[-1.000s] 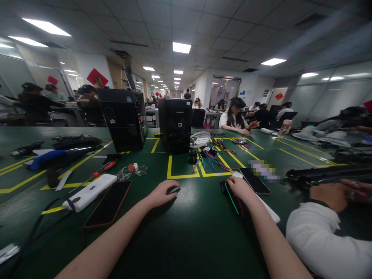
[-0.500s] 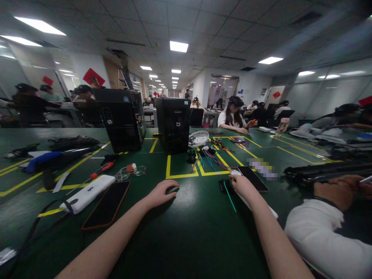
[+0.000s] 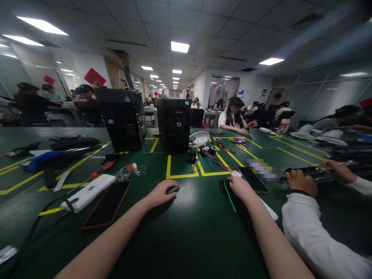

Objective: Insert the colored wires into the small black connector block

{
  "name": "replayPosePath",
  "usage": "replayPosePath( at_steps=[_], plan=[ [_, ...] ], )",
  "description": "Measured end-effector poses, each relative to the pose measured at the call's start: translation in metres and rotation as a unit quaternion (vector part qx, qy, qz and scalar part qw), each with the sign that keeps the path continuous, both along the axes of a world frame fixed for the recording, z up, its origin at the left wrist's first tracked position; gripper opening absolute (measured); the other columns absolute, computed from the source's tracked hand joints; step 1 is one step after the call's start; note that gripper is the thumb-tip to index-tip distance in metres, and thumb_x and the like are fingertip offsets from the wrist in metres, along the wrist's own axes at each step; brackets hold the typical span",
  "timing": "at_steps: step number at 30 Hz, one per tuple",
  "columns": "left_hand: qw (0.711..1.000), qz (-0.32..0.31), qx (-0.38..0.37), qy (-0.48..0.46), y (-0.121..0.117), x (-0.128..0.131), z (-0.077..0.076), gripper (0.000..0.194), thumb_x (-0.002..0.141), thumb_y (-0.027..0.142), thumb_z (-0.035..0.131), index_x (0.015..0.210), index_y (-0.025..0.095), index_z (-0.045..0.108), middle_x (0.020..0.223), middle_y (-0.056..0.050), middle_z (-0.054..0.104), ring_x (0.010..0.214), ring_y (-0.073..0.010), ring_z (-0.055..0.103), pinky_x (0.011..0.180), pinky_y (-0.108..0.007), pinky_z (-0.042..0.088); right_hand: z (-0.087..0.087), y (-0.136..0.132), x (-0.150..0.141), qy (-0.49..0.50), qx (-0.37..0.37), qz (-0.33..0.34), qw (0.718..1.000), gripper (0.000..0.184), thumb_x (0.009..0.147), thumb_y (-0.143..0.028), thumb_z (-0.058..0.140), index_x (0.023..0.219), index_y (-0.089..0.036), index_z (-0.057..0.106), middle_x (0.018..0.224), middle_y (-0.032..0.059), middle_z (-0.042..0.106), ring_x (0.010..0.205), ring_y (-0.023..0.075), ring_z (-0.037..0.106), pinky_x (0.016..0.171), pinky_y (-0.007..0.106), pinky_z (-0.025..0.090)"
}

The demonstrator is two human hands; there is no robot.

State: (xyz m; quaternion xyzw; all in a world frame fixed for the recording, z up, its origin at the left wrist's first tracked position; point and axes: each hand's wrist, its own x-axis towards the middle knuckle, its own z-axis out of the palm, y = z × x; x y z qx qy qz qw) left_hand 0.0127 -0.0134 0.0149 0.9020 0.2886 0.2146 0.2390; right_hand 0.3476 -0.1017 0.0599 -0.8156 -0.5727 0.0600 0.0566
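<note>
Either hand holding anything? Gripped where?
Left hand covers a small dark object, fingers on top. Right hand rests on a black part; grip unclear.

A large office room with a tiled ceiling (image 3: 221, 27) and bright rectangular light panels (image 3: 180, 47). Glass partitions (image 3: 328, 95) line the right side, white walls (image 3: 87, 64) carry red signs (image 3: 95, 76), and a long green table (image 3: 186, 232) shows yellow lines (image 3: 168, 166).

left hand (image 3: 161, 193) over dark object (image 3: 174, 190), right hand (image 3: 240, 186) on black connector (image 3: 224, 186)
</note>
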Motion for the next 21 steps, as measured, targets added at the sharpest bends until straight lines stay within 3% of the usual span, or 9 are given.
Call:
replayPosePath(
  at_steps=[5, 12, 18, 21],
  plan=[
    [1.0, 0.0, -0.003, 0.002, -0.002, 0.001, 0.002, 0.031, 0.08, 0.029, 0.056, 0.11, 0.023, 0.06, 0.118, -0.006, 0.058, 0.112, -0.0227, 0.05, 0.1, -0.039, 0.035, -0.002, -0.002, 0.004, 0.018, -0.012, 0.005, 1.0, 0.036, 0.085, -0.016, 0.038, 0.112, -0.017, 0.062, 0.108, 0.0156, 0.063, 0.091, 0.02, 0.061, 0.071, 0.026, 0.04],
    [1.0, 0.006, -0.007, 0.004, -0.001, 0.0, 0.001, 0.031, 0.08, 0.03, 0.056, 0.11, 0.024, 0.06, 0.118, -0.005, 0.058, 0.113, -0.0226, 0.049, 0.1, -0.039, 0.036, -0.008, -0.007, -0.002, 0.022, -0.001, 0.0, 1.0, 0.033, 0.089, -0.026, 0.034, 0.107, -0.02, 0.061, 0.099, 0.0156, 0.065, 0.089, 0.0215, 0.061, 0.07, 0.029, 0.039],
    [1.0, 0.0, -0.004, 0.003, 0.001, -0.001, -0.002, 0.031, 0.08, 0.029, 0.055, 0.111, 0.024, 0.059, 0.119, -0.006, 0.057, 0.113, -0.0224, 0.048, 0.101, -0.039, 0.035, 0.009, -0.013, -0.001, 0.025, 0.119, -0.071, 0.99, 0.04, 0.092, -0.029, 0.026, 0.118, -0.014, 0.052, 0.105, 0.0151, 0.063, 0.094, 0.0221, 0.059, 0.076, 0.029, 0.039],
    [1.0, 0.002, -0.007, 0.002, 0.002, -0.001, -0.004, 0.031, 0.08, 0.029, 0.055, 0.111, 0.023, 0.059, 0.119, -0.006, 0.057, 0.114, -0.0226, 0.048, 0.101, -0.039, 0.034, 0.016, -0.014, 0.003, 0.059, 0.139, -0.073, 0.986, 0.045, 0.089, -0.035, 0.035, 0.125, -0.011, 0.047, 0.11, 0.0151, 0.061, 0.098, 0.0217, 0.058, 0.078, 0.027, 0.039]
  ],
)
